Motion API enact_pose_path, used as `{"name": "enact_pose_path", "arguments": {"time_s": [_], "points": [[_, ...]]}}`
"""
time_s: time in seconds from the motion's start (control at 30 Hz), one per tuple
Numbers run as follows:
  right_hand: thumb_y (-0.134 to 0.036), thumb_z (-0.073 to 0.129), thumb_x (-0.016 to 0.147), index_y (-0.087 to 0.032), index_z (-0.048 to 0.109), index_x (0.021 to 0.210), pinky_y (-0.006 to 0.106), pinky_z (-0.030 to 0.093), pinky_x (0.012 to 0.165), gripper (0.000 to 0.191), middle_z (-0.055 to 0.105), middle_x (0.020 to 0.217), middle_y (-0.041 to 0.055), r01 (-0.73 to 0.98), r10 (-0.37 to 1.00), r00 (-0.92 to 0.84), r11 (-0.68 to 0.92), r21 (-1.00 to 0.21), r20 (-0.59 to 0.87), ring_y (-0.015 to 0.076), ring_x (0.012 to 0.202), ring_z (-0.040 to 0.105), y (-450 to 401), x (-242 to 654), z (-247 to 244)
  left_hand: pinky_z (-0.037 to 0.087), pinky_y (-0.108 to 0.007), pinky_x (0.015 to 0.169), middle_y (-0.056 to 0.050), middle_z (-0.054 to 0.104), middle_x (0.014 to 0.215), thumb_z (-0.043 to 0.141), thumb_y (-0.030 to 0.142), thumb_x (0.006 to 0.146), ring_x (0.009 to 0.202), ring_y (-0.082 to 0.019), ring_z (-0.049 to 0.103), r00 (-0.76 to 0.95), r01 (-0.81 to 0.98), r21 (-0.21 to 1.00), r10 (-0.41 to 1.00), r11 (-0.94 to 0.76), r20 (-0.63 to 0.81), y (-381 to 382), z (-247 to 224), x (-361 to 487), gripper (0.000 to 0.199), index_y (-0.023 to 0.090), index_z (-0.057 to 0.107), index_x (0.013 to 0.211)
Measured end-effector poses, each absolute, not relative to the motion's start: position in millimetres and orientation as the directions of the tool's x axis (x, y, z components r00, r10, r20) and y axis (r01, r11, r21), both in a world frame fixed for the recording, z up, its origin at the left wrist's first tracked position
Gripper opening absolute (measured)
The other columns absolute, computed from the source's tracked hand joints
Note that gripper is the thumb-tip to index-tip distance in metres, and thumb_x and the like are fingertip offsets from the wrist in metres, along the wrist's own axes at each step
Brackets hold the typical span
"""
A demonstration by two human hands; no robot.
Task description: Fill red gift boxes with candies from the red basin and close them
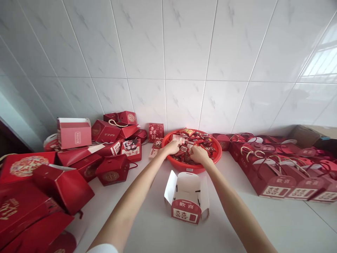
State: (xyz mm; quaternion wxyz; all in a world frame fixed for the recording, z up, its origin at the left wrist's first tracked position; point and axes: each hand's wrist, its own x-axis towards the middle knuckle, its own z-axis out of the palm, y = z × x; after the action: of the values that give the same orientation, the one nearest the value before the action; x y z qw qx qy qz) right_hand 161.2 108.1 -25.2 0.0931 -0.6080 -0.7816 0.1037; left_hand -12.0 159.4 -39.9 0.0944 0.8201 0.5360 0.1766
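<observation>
Both my hands reach into a round red plastic basin (218, 159) full of small wrapped sweets (206, 140), mostly red. My left hand (172, 147) is closed at the basin's left side, its fingers on a pale pink packet (179, 138). Over the middle of the heap, my right hand (199, 154) has its fingers bent down among the sweets; what they grip is hidden. Nearer to me, between my forearms, stands a red gift box (185, 210) with its flaps open, showing a white inside.
Red gift boxes (112, 170) lie piled at the left, several tipped over. At the right stand rows of red boxes with rope handles (276, 181). A brown carton (305, 135) is behind them. Small red packs (156, 131) lean near the tiled wall (184, 102).
</observation>
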Motion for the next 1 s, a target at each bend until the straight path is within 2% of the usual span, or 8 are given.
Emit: {"name": "enact_pose_path", "arguments": {"time_s": [0.13,0.2,0.3,0.4,0.53,0.63,0.8,1.0], "points": [[-0.012,0.05,0.086,-0.02,0.064,0.099,0.03,0.045,0.069,0.02,0.072,0.104,0.0119,0.92,0.986,-0.153,0.167,-0.354,0.066,0.0278,0.099,0.068,110.7,163.7,-27.1,0.055,-0.033,0.083,-0.011,0.076,0.112,0.059,0.009,0.076,0.101,-0.028,0.071,0.357,0.828,0.417,0.926,-0.374,0.123,161.4,-47.7,-15.4,0.048,0.02,0.069,0.122],[-0.015,0.047,0.089,-0.02,0.062,0.101,0.031,0.045,0.07,0.02,0.072,0.103,0.0108,0.865,0.988,-0.067,0.128,-0.485,0.141,0.0263,0.094,0.067,114.4,166.0,-30.2,0.056,-0.032,0.078,-0.008,0.077,0.103,0.065,0.013,0.074,0.094,-0.027,0.072,0.371,0.803,0.463,0.923,-0.375,0.104,161.1,-47.9,-16.2,0.052,0.02,0.066,0.126],[-0.019,0.051,0.086,-0.021,0.06,0.093,0.031,0.045,0.071,0.012,0.071,0.09,0.006,0.638,0.96,0.074,0.162,-0.752,0.269,0.0232,0.08,0.065,121.2,171.8,-37.3,0.055,-0.029,0.067,-0.003,0.076,0.083,0.068,0.014,0.072,0.079,-0.024,0.073,0.389,0.756,0.536,0.917,-0.375,0.093,160.2,-47.2,-16.9,0.052,0.02,0.067,0.124],[-0.03,0.057,0.083,-0.023,0.057,0.083,0.03,0.042,0.064,0.007,0.063,0.066,-0.0012,0.346,0.928,0.143,0.278,-0.896,0.343,0.0188,0.06,0.057,126.4,176.5,-43.5,0.056,-0.029,0.067,-0.003,0.075,0.079,0.067,0.011,0.069,0.076,-0.023,0.072,0.396,0.713,0.59,0.912,-0.379,0.108,158.7,-46.1,-17.3,0.043,0.017,0.072,0.111],[-0.044,0.072,0.071,-0.021,0.061,0.076,0.03,0.044,0.063,0.026,0.066,0.065,0.0002,0.076,0.903,0.157,0.393,-0.916,0.4,0.0189,0.064,0.06,127.9,176.9,-45.6,0.056,-0.033,0.088,-0.007,0.074,0.114,0.066,0.013,0.071,0.107,-0.025,0.069,0.402,0.596,0.686,0.895,-0.417,0.194,155.3,-41.9,-18.5,0.057,0.02,0.067,0.127],[-0.049,0.074,0.069,-0.02,0.065,0.069,0.03,0.046,0.064,0.031,0.067,0.066,0.002,0.043,0.898,0.048,0.437,-0.899,0.438,0.0195,0.067,0.061,126.1,175.5,-43.9,0.053,-0.037,0.099,-0.006,0.068,0.13,0.07,0.026,0.076,0.122,-0.027,0.062,0.425,0.409,0.801,0.868,-0.437,0.256,152.6,-37.8,-19.6,0.047,0.023,0.071,0.122],[-0.057,0.073,0.071,-0.019,0.066,0.069,0.03,0.045,0.063,0.039,0.068,0.067,0.0029,0.023,0.895,0.012,0.445,-0.895,0.445,0.0187,0.067,0.06,121.9,175.9,-39.5,0.052,-0.041,0.098,-0.007,0.077,0.108,0.076,0.044,0.076,0.11,-0.029,0.066,0.486,0.315,0.815,0.82,-0.486,0.301,150.2,-32.4,-19.0,0.03,0.02,0.081,0.093],[-0.053,0.083,0.059,-0.019,0.067,0.077,0.031,0.05,0.074,0.041,0.072,0.082,0.0044,-0.025,0.927,0.07,0.37,-0.929,0.368,0.0231,0.086,0.065,117.0,174.8,-34.2,0.054,-0.041,0.092,-0.006,0.079,0.098,0.081,0.052,0.07,0.096,-0.027,0.072,0.376,0.144,0.923,0.882,-0.358,0.283,147.5,-31.4,-17.7,0.04,0.02,0.081,0.095]]}}
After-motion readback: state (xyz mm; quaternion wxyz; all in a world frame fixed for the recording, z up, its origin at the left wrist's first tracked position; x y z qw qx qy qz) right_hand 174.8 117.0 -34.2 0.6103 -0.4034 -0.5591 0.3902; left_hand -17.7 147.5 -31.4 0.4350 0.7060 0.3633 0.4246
